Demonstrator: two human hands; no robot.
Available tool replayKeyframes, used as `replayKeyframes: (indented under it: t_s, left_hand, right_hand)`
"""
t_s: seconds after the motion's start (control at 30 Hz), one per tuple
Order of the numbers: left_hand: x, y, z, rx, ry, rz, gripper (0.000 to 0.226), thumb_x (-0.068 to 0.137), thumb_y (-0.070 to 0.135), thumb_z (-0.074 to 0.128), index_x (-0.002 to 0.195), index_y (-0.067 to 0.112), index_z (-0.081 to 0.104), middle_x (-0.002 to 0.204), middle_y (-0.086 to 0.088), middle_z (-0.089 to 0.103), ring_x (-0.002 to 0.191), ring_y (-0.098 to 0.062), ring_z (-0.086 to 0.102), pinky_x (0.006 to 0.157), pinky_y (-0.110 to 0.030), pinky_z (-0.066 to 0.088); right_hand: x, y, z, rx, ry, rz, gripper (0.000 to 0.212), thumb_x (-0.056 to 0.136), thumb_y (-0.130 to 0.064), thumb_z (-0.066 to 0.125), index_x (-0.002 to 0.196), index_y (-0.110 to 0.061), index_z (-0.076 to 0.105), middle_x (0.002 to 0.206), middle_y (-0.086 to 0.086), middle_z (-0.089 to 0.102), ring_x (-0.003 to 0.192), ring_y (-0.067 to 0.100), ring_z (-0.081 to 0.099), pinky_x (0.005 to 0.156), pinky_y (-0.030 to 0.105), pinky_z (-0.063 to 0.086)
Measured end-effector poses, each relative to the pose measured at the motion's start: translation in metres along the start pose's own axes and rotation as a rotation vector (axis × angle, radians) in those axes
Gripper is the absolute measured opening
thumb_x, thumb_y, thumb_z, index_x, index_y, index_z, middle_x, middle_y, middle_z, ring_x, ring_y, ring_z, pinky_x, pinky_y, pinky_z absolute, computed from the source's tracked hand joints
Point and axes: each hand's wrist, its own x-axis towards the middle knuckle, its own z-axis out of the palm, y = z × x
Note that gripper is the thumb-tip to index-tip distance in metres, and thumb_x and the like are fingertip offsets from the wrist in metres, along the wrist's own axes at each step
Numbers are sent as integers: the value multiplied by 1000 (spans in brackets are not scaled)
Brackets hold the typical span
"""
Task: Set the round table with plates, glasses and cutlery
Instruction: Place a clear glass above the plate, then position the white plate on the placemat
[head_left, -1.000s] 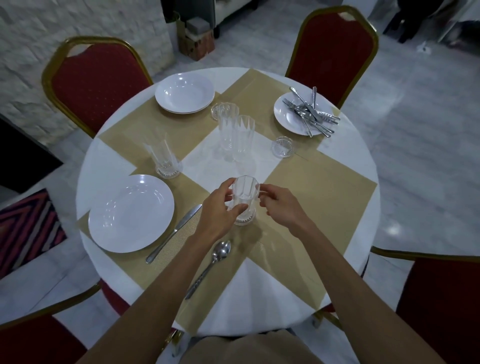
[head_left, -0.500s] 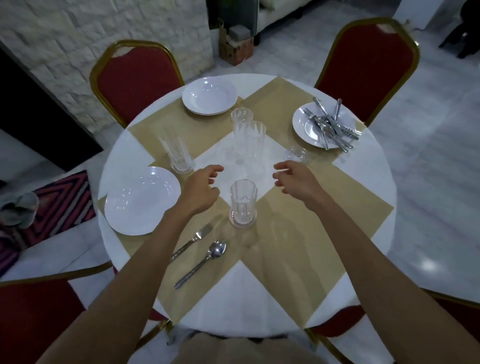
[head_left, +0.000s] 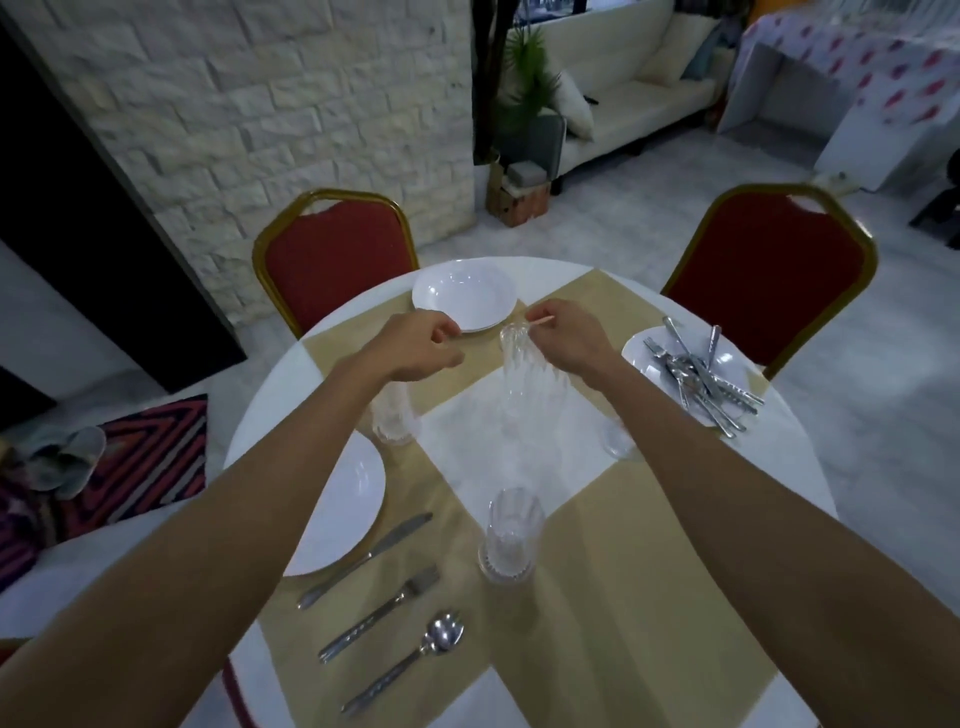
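A: Hands?

B: Both arms are out over the table (head_left: 260, 410). Left hand (head_left: 415, 345): fingers clenched inward, nothing seen in them. It hovers just short of the far plate (head_left: 465, 299).

A: Right hand?

B: Right hand (head_left: 566, 338) is at the top of the glass stack (head_left: 519, 366). One finger lies straight, its tip at the rim. Blurred; I cannot tell whether it grasps the rim or only touches it.

A: Where does the stack stand?

B: On the white middle of the table, between the two forearms, upright.

A: Other glasses?

B: Near glass (head_left: 509, 535) is upright on the tan mat (head_left: 623, 597), close to the person. Left glass (head_left: 392, 418) is half hidden behind the left forearm, just beyond the left plate (head_left: 348, 512). A small glass piece (head_left: 618, 441) is beside the right forearm; its kind is unclear.

A: Cutlery?

B: Knife (head_left: 366, 561), fork (head_left: 379, 613) and spoon (head_left: 405, 660) lie side by side on the mat, right of the left plate, knife nearest it. The rest lies as a loose pile (head_left: 701, 382) on the right plate (head_left: 641, 351).

A: Seats?

B: Two red chairs on the far side, one (head_left: 332, 260) behind the far plate, one (head_left: 774, 270) behind the right plate.
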Motion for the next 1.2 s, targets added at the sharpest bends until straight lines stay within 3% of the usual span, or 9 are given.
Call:
replayKeyframes:
  t_s: [0.1,0.27,0.4,0.6,0.7,0.83,0.97,1.07,1.2]
  left_hand:
    - [46,-9,-9,-19,-30,-19,38,82,33,73,118,22,67,108,2,68,98,-14,63,77,-24,44]
    - [144,-51,-5,-213,-60,-103,21,83,26,70,100,14,74,97,-5,73,92,-21,68,76,-33,56]
    - [211,-100,9,-266,-40,-204,10,84,17,66,87,12,74,92,-8,72,91,-22,69,71,-28,56]
    - [286,-156,38,-148,238,-329,33,84,16,62,112,-1,67,115,-20,66,106,-32,63,72,-31,49]
    - [313,-164,43,-174,241,-381,44,85,25,66,117,-5,62,118,-23,64,108,-35,63,82,-40,53]
    - [333,-165,47,-265,204,-484,50,82,33,70,121,3,59,117,-14,65,103,-30,63,67,-32,49]
    - [336,-166,51,-370,178,-527,49,81,27,69,125,7,58,112,-11,65,92,-26,64,63,-29,53]
    - [333,-170,53,-475,175,-534,32,81,21,66,111,9,64,90,-7,66,68,-18,61,47,-22,44]
    - [331,-173,48,-547,163,-580,27,84,14,64,109,5,62,76,-6,56,59,-17,51,46,-24,40]
  right_hand:
    - [46,-7,7,-20,-21,20,35,86,-13,51,116,-20,67,110,-2,64,88,15,59,65,21,43]
    - [139,8,25,-73,-80,190,21,84,-10,55,97,0,70,78,6,64,69,20,59,62,31,52]
    - [211,39,53,-127,-104,350,16,88,-9,58,97,0,67,82,10,67,58,18,62,53,27,50]
    - [282,75,95,-162,-83,420,19,87,-16,64,92,2,63,84,16,69,62,25,64,50,26,49]
    - [301,78,109,-252,-33,378,24,84,-22,68,73,-4,57,64,12,63,55,26,61,48,29,51]
    - [310,82,117,-371,-22,359,32,81,-29,72,68,-8,53,56,7,62,43,17,54,39,24,43]
    - [312,85,123,-376,33,390,29,73,-29,78,73,-7,60,65,11,69,54,23,62,66,37,61]
    - [314,84,120,-252,40,484,30,71,-24,85,70,-7,59,63,11,66,46,22,60,56,34,59]
    - [316,83,116,-181,-1,565,38,68,-28,90,75,-8,58,67,8,64,49,18,57,50,27,52]
